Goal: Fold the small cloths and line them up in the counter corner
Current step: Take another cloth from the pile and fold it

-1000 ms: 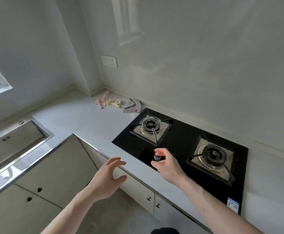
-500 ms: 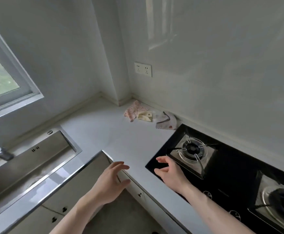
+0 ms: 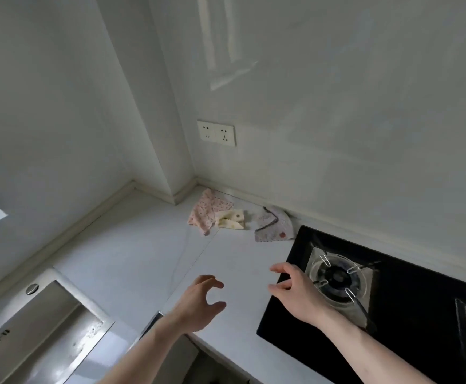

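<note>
Seen from the lower edge of the frame: two bare forearms, uncovered from elbow to wrist, no sleeves reaching into view. Left hand (image 3: 198,306) at lower centre and right hand (image 3: 298,295) just right of it, both ungloved, with short, plain nails. No rings, watch or bracelet visible.

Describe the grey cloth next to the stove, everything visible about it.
The small grey cloth with dark edging lies crumpled on the white countertop, near the back wall. It looks like thin soft fabric with a fine speckled print, dark trim along its hems and one small red mark near its lower right corner. One side is flipped over itself, so it is not folded neatly. Its right edge reaches the black glass hob. Neither hand touches it.
</note>
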{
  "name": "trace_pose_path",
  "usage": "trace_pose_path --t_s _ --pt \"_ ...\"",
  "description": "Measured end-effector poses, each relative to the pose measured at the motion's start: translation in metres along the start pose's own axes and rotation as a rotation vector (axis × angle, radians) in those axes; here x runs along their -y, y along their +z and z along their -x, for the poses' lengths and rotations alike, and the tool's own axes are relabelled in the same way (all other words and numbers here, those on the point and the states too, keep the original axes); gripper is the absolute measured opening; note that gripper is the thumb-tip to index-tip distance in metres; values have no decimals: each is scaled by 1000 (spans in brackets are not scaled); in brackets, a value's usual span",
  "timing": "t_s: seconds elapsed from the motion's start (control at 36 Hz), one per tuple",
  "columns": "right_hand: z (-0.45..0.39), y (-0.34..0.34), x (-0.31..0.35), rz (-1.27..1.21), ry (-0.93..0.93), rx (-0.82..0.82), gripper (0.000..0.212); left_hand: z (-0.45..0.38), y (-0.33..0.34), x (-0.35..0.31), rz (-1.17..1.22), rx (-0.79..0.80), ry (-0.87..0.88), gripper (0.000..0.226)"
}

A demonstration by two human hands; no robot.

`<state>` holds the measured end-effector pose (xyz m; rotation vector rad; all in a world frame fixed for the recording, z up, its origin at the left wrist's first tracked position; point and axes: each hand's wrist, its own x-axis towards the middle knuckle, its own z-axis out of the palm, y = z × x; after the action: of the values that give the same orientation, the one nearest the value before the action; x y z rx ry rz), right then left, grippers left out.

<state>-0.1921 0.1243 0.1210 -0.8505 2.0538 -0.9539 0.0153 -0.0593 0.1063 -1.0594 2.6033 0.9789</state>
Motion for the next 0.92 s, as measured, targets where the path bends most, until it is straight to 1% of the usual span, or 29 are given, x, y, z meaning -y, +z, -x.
trace_pose_path --t_s 0.08,0.22,0.36,0.47,0.61,0.75,0.92 --pt "-10 7 5 6 36 -48 36 -47 -15 28 -49 60 -2 48" --pt "-28 31 20 -15 109 -157 39 -126 -45 66 -202 100 -11 63" --pt "-41 59 49 -62 158 -236 40 -187 -73 83 -324 154 -3 71" --pt "-48 75 66 -138 203 -314 41 -229 -85 91 -425 218 -2 72" --pt "-49 95 81 -208 236 -401 39 -267 -82 94 -449 283 -10 69" --pt "-34 111 85 -220 295 -448 37 -287 -67 103 -461 352 -21 77" --pt "-32 123 88 -217 351 -454 37 -308 -69 114 -423 327 -32 72"
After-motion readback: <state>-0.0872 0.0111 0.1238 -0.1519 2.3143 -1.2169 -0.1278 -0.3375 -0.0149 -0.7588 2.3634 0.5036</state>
